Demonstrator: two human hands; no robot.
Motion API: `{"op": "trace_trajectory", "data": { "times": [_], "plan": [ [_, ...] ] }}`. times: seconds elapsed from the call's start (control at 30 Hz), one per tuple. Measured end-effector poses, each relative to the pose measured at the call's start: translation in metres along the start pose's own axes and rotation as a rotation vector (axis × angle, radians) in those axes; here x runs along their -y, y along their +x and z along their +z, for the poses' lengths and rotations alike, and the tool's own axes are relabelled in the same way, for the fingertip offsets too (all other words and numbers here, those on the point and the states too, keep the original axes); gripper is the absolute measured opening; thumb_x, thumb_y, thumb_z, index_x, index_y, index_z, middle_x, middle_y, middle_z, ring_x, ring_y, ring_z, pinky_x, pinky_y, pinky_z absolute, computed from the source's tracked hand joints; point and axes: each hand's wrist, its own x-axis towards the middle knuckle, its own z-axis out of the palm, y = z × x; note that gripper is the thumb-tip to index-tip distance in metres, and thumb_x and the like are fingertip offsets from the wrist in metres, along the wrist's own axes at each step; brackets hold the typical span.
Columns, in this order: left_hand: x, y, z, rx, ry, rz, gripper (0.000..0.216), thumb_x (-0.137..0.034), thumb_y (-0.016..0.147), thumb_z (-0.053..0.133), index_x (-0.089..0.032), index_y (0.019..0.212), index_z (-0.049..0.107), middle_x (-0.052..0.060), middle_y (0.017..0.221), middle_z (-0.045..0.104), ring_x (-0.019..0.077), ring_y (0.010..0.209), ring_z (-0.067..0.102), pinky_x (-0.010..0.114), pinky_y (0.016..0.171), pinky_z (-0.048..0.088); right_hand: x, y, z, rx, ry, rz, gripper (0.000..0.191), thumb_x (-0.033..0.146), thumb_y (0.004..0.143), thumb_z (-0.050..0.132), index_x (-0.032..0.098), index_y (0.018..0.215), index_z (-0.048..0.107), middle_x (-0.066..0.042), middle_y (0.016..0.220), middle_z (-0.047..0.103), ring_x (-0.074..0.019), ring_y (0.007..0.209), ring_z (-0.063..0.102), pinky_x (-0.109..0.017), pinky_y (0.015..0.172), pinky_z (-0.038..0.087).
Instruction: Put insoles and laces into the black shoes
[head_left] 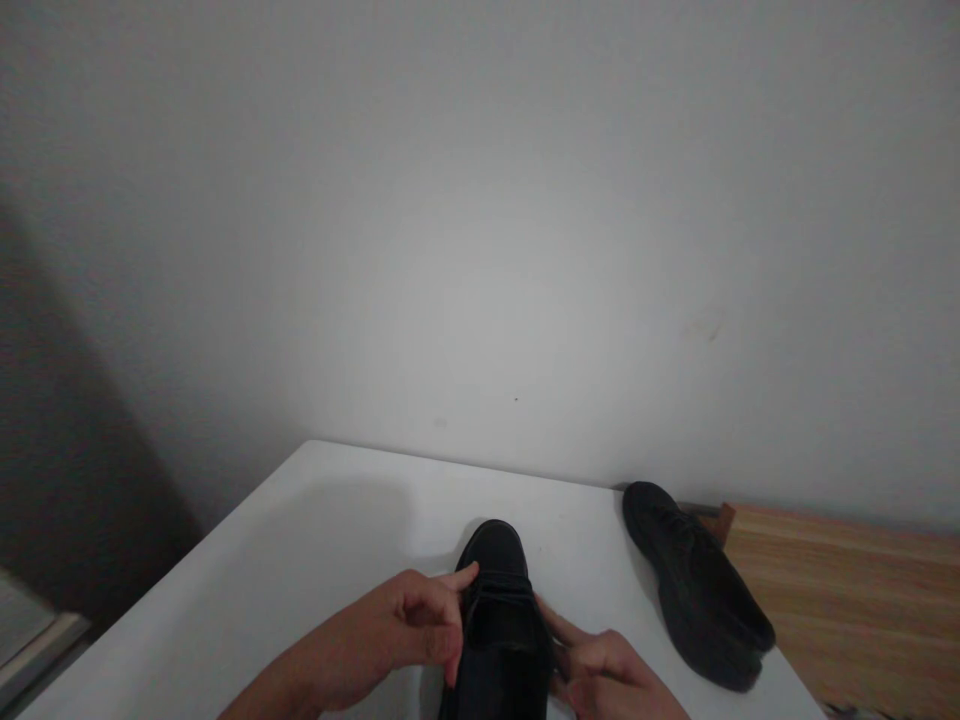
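Observation:
A black lace-up shoe (495,625) lies in front of me at the bottom middle, toe pointing to the wall. Its laces cross the upper in short rows. My left hand (394,630) holds the shoe's left side, index finger stretched along the edge by the laces, thumb and other fingers curled. Against the right side, my right hand (604,668) grips with its fingers partly hidden behind the shoe. The heel runs out of view below. A second black shoe (694,590) rests to the right, slanted, toe toward the wall, with no hand on it.
Both shoes are on a white table (352,520) whose back edge meets a pale wall (480,250). Past the table's right edge is a wood-grain board (847,590). A dark area lies off the left edge.

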Motion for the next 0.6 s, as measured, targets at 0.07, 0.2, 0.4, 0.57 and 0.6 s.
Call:
{"op": "trace_trajectory", "data": {
  "times": [0.07,0.2,0.4,0.57,0.6],
  "plan": [
    [-0.003,-0.001,0.001,0.009,0.045,-0.001,0.025,-0.042,0.087,0.069,-0.021,0.073,0.074,0.010,0.099,0.077,0.0266,0.148,0.022,0.048,0.117,0.012,0.004,0.000,0.001,0.027,-0.058,-0.017,0.034,0.045,0.074,0.074,0.021,0.051,0.064,-0.008,0.141,0.055,-0.0358,0.144,0.028,-0.046,0.110,0.030],
    [-0.012,-0.003,0.005,-0.032,0.214,-0.003,0.026,-0.043,0.089,0.065,-0.022,0.077,0.074,0.008,0.111,0.073,0.0263,0.146,0.024,0.044,0.115,0.020,0.019,-0.003,0.008,0.062,-0.272,-0.075,0.041,0.055,0.087,0.061,0.021,0.066,0.067,-0.011,0.141,0.055,-0.0304,0.146,0.023,-0.045,0.115,0.025],
    [-0.035,-0.007,0.017,-0.266,0.491,-0.035,0.025,-0.037,0.088,0.060,-0.019,0.075,0.072,0.003,0.085,0.071,0.0201,0.085,0.064,0.029,0.080,0.045,0.049,-0.016,0.020,-0.211,-0.591,-0.148,0.041,0.055,0.094,0.049,0.023,0.075,0.065,-0.010,0.143,0.050,-0.0281,0.138,0.039,-0.039,0.112,0.030],
    [-0.046,0.006,0.044,-0.173,0.243,0.018,0.027,-0.037,0.086,0.059,-0.016,0.072,0.069,0.003,0.083,0.072,0.0180,0.079,0.062,0.026,0.072,0.044,0.062,-0.012,0.036,-0.055,-0.550,-0.270,0.039,0.051,0.096,0.048,0.024,0.079,0.071,-0.011,0.125,0.061,-0.0275,0.128,0.048,-0.037,0.104,0.040],
    [-0.046,0.009,0.049,-0.148,0.188,0.017,0.026,-0.037,0.086,0.059,-0.016,0.071,0.067,0.003,0.080,0.070,0.0172,0.077,0.061,0.026,0.072,0.045,0.063,-0.010,0.039,-0.027,-0.544,-0.294,0.037,0.050,0.095,0.050,0.025,0.080,0.072,-0.012,0.116,0.065,-0.0286,0.131,0.045,-0.039,0.104,0.040]
  ]
}}
